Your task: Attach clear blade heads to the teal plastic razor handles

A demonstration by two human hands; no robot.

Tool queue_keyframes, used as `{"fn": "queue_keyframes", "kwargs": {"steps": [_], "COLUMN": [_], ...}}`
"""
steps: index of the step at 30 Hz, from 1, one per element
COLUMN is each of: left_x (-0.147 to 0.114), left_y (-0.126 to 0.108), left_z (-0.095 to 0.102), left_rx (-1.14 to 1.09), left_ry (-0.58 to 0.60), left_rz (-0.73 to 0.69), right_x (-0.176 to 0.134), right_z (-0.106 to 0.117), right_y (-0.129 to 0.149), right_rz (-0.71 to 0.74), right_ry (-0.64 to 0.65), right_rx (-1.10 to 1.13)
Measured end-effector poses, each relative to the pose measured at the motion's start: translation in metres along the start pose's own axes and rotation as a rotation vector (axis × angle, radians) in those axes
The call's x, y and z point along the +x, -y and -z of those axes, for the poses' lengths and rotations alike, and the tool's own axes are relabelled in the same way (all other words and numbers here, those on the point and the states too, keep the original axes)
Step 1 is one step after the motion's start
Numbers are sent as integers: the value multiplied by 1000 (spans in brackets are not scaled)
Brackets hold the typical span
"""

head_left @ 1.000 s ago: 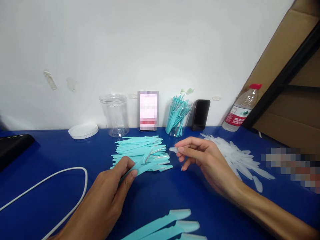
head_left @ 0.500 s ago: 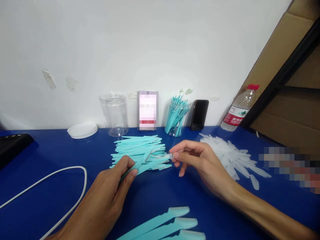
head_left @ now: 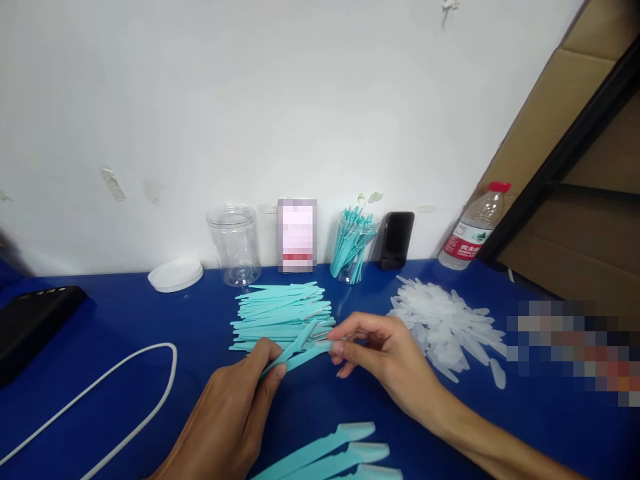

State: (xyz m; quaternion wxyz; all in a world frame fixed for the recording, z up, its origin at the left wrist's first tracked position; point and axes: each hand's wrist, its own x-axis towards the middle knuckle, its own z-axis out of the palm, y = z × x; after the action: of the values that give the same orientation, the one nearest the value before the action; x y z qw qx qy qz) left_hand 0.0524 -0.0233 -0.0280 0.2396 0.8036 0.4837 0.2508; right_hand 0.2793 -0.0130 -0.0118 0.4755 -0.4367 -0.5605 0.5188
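My left hand (head_left: 233, 403) is closed on a couple of turquoise eyebrow razors (head_left: 304, 356), their blade ends fanned apart toward the right. Thumb and forefinger of my right hand (head_left: 393, 357) pinch a blade cover at the tip of the lower razor; the fingers mostly hide it. Just behind the hands lies a pile of turquoise razors (head_left: 280, 310), handles pointing left. A heap of translucent white blade covers (head_left: 443, 327) spreads to the right of my right hand. Close to me, several razors with covers on their blades (head_left: 325, 450) lie side by side.
Along the wall stand a clear jar (head_left: 234, 250), a blurred upright card or screen (head_left: 297, 237), a jar of turquoise razors (head_left: 353, 243), a black phone (head_left: 397, 240) and a water bottle (head_left: 473, 230). A white lid (head_left: 175, 275), white cable (head_left: 167, 380) and black device (head_left: 40, 327) are left.
My right fingers have moved closer along the razor tip, and less of the translucent cover shows. The camera view has shifted slightly, so the whole scene sits lower.
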Motion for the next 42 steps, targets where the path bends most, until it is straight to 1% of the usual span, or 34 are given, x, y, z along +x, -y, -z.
{"fn": "queue_keyframes", "kwargs": {"steps": [3,6,10,12,14,17,20,22,26,29,31,33,37,40,42], "left_x": [-1,-1,2,4,6,7,7,8,9,10,11,11,10,10,10], "left_y": [-5,-11,-12,-9,-5,-2,-1,1,8,11,11,10,12,13,12], "left_z": [2,3,6,6,6,6,8,10,11,9,7,6,5,5,6], "left_rx": [-1,2,8,43,81,128,90,99,243,224,213,201,181,172,160], "left_ry": [10,-8,-23,-38,-42,-12,19,-18,-144,-154,-151,-145,-137,-130,-118], "left_rz": [24,43,3,-43,-100,-153,-99,-40,-5,-47,-98,-133,-137,-140,-128], "right_x": [-2,-4,-3,-1,2,5,7,8,5,-1,-4,-5,-4,-4,-4], "right_z": [-1,-2,1,4,8,15,23,28,30,25,22,21,23,24,23], "right_y": [2,4,7,9,11,14,13,12,11,10,8,8,10,11,11], "right_rz": [-22,-38,-34,-47,-99,-184,-232,-246,-191,-80,6,52,79,105,134], "right_ry": [1,-8,11,57,119,193,249,285,350,363,353,377,466,487,491], "right_rx": [18,19,-4,-25,-60,-98,-88,-136,-398,-587,-670,-703,-754,-814,-812]}}
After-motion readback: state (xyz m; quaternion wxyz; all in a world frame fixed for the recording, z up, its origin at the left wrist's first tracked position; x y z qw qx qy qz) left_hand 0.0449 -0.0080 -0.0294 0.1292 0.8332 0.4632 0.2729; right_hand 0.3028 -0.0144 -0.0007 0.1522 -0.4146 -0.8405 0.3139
